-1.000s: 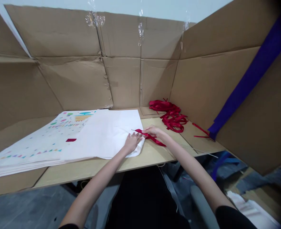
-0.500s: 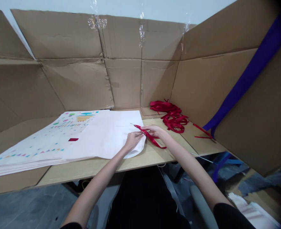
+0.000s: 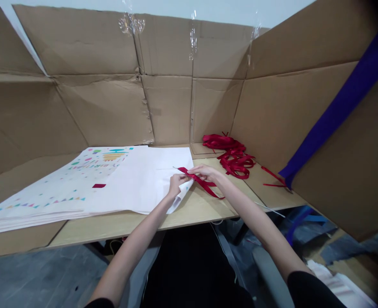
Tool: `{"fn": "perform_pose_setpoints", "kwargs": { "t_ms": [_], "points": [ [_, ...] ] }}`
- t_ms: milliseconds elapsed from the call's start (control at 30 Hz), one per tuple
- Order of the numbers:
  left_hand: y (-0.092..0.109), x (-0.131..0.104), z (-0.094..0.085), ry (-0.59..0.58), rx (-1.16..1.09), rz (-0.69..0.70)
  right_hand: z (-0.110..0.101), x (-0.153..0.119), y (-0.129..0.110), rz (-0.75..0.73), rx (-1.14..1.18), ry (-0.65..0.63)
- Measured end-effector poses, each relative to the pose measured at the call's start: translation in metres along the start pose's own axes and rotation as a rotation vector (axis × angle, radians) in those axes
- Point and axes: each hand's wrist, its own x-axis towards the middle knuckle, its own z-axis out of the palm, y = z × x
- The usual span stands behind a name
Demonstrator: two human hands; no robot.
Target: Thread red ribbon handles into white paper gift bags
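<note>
My right hand (image 3: 205, 172) is closed on a red ribbon (image 3: 205, 186), whose loose tails hang down to the tabletop. A thin metal tip (image 3: 175, 167) pokes out to the left beyond the ribbon; its other end is hidden. My left hand (image 3: 176, 185) pinches the right edge of a white sheet (image 3: 137, 182), close to the ribbon and the other hand. That edge is lifted and curls over the table. Whether the ribbon passes through the sheet, I cannot tell. On the sheet's left lies a small dark red patch (image 3: 99, 186).
White sheets with colourful print (image 3: 57, 188) form a stack on the left. More red ribbons (image 3: 235, 162) lie at the back right. Cardboard walls (image 3: 166, 107) enclose the table (image 3: 189, 220). A blue strap (image 3: 333, 115) hangs on the right, near a thin rod (image 3: 270, 209) at the edge.
Both hands have shifted slightly left, and the ribbon with its metal tip has moved the same way over the sheet. The sheet's lifted edge is folded in more narrowly.
</note>
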Motion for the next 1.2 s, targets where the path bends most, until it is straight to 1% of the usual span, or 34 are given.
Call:
{"fn": "perform_pose_setpoints", "kwargs": {
  "t_ms": [100,167,233,300,367,433,567,667,867,1033,1100,1200],
  "points": [
    [0.005,-0.004,0.004,0.054,-0.116,-0.019,0.002,-0.002,-0.002,-0.001,-0.026,0.029],
    [0.008,-0.009,0.007,0.063,-0.179,-0.007,0.003,-0.003,-0.004,-0.008,-0.046,0.046],
    [0.01,-0.014,0.008,0.059,-0.198,0.02,0.003,-0.005,-0.007,-0.021,-0.064,0.068],
    [0.01,-0.016,0.005,0.06,-0.179,0.036,0.0,-0.009,-0.011,-0.041,-0.082,0.092],
    [0.01,-0.016,-0.004,0.065,-0.151,0.028,-0.005,-0.013,-0.018,-0.071,-0.097,0.117],
    [0.009,-0.013,-0.017,0.074,-0.139,-0.012,-0.013,-0.018,-0.027,-0.109,-0.162,0.145],
    [0.007,-0.012,-0.044,0.113,-0.171,-0.095,-0.024,-0.025,-0.044,-0.123,-0.457,0.164],
    [0.008,-0.016,-0.053,0.13,-0.181,-0.135,-0.026,-0.025,-0.048,-0.108,-0.602,0.131],
    [0.009,-0.022,-0.049,0.124,-0.185,-0.171,-0.024,-0.014,-0.039,-0.107,-0.684,0.123],
    [0.01,-0.024,-0.046,0.127,-0.2,-0.186,-0.025,-0.003,-0.034,-0.135,-0.709,0.109],
    [0.012,-0.026,-0.046,0.126,-0.185,-0.18,-0.024,-0.001,-0.033,-0.147,-0.706,0.112],
    [0.017,-0.031,-0.044,0.097,-0.161,-0.128,-0.02,0.0,-0.031,-0.162,-0.699,0.125]
  ]
}}
